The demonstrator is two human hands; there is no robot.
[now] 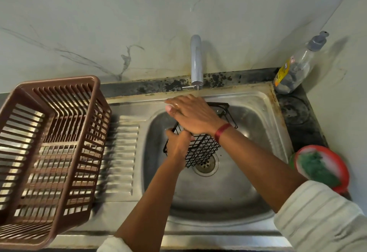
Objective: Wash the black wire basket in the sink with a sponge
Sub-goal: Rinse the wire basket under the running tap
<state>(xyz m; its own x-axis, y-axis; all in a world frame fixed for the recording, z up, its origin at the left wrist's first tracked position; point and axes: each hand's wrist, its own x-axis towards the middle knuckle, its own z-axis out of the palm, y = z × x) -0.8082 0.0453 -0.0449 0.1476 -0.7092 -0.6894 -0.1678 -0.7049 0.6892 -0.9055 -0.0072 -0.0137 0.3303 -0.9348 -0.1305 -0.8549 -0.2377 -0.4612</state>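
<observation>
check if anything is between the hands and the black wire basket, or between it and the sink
Nothing visible does. The left hand grips the black wire basket at its left side, the right hand lies across its top, and the basket hangs directly over the sink bowl.

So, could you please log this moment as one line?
basket: in sink | left hand: grips basket | right hand: flat over basket | sponge: in red dish, untouched
</observation>
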